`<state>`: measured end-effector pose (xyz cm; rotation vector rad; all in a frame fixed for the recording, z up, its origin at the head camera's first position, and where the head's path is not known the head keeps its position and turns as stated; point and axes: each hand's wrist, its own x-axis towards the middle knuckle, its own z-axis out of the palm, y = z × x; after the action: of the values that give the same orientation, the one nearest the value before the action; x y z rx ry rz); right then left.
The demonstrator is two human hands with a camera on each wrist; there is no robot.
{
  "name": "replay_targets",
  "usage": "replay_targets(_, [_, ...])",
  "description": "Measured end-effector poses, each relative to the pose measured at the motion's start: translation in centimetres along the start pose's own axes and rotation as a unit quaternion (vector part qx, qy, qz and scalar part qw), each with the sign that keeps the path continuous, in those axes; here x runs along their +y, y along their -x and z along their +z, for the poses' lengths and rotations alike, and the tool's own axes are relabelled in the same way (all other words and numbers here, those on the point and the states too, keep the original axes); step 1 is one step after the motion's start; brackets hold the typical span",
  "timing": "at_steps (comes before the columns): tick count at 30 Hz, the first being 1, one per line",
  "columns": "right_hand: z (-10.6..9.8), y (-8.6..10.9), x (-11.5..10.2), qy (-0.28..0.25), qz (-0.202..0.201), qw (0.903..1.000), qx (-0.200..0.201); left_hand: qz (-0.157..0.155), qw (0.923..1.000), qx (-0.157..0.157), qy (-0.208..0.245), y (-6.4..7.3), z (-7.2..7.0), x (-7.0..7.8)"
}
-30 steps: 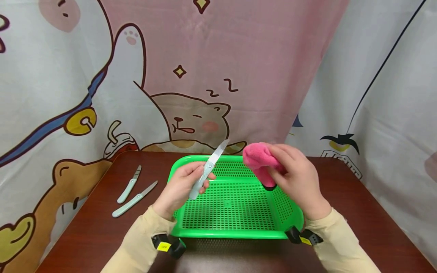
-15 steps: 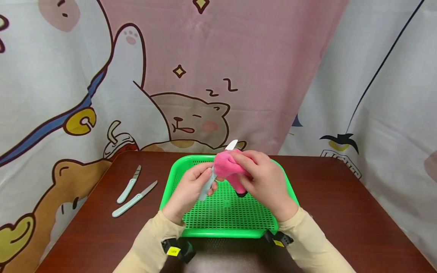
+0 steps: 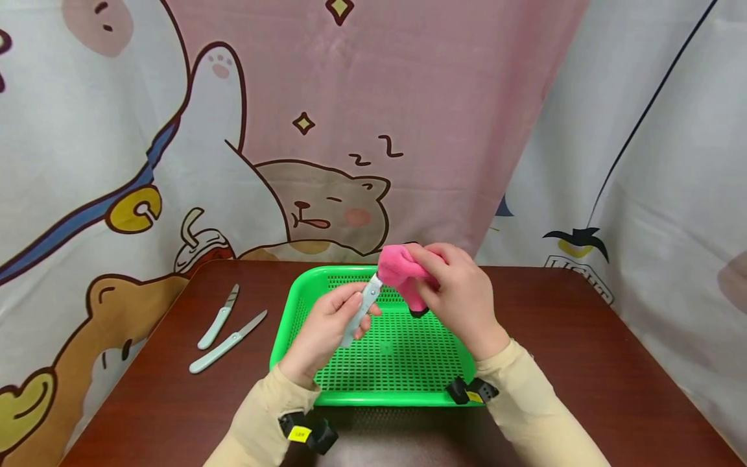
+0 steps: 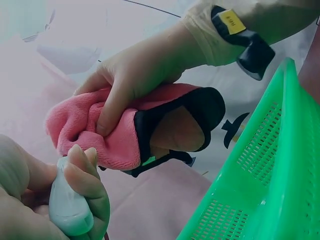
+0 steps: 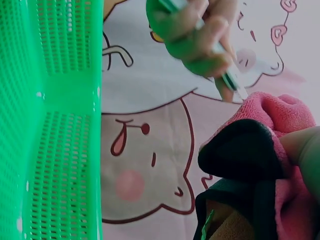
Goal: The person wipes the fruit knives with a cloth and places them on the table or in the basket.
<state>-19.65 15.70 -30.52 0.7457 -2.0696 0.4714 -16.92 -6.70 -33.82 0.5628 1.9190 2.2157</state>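
My left hand [image 3: 327, 327] grips the pale green handle of a folding knife [image 3: 363, 310] over the basket. A pink cloth [image 3: 403, 269] with black edging is pinched in my right hand [image 3: 458, 298] and folded round the knife's blade, so most of the blade is hidden. In the left wrist view the butt of the knife handle [image 4: 70, 205] sticks out of the curled fingers, close beside the cloth [image 4: 95, 130]. From the right wrist a short bit of blade [image 5: 242, 94] shows where it enters the cloth [image 5: 280, 115]. Below both hands is a green plastic basket [image 3: 373, 398].
Two more knives with pale green handles, one shorter knife [image 3: 217, 324] and one longer knife [image 3: 224, 347], lie unfolded on the brown table [image 3: 152, 395], left of the basket. A cartoon-print curtain [image 3: 443, 130] hangs behind the table.
My right hand has brought the cloth left onto the knife, then slid it up along the blade, covering the tip that showed half a second ago. The left hand has shifted slightly right.
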Motion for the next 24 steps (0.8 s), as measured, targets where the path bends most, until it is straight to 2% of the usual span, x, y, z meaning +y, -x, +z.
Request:
replay_targets(14, [-0.8, -0.5, 1.8, 0.009, 0.076, 0.9971, -0.001, 0.005, 1.0, -0.003, 0.008, 0.1, 0.0, -0.2])
replay_targets(20, [-1.6, -0.4, 2.3, 0.011, 0.114, 0.9933, 0.013, 0.009, 0.9998, 0.011, 0.017, 0.2, -0.3, -0.4])
replay_targets(24, [-2.2, -0.2, 2.5, 0.012, 0.124, 0.9918, 0.027, 0.011, 0.9995, 0.018, 0.025, 0.2, -0.5, -0.4])
